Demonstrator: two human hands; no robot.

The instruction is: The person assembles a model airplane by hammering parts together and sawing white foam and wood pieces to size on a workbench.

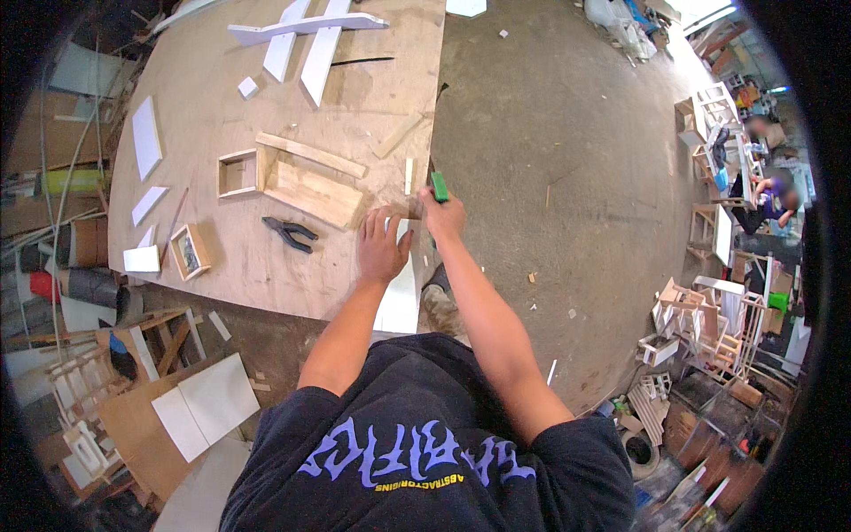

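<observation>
Head view: looking down on a plywood table point(266, 266) at its near corner. Pressing flat on a white board point(401, 297) with the left hand point(381, 248), fingers point(374, 223) together and stretched out, palm down; board sticking out past the table edge below the wrist, toward the body. Gripping a green-handled tool point(439, 186) in the right hand point(443, 215), fingers wrapped tight around the handle, green end poking out just above the knuckles; working tip hidden, so unable to tell what it is touching. Judging the board as light, stiff and smooth, likely sliding easily under a loose palm, best held by pressing down near the table edge or pinching its long sides. Judging the tool as small, rigid and easy to hold one-handed. Lying just left of the left fingertips: black pliers point(290, 233). Resting beyond the fingertips: a wooden box frame point(312, 191) and a small square frame point(238, 173). Lying farther off: white crossed slats point(306, 31) and white strips point(146, 137).
</observation>
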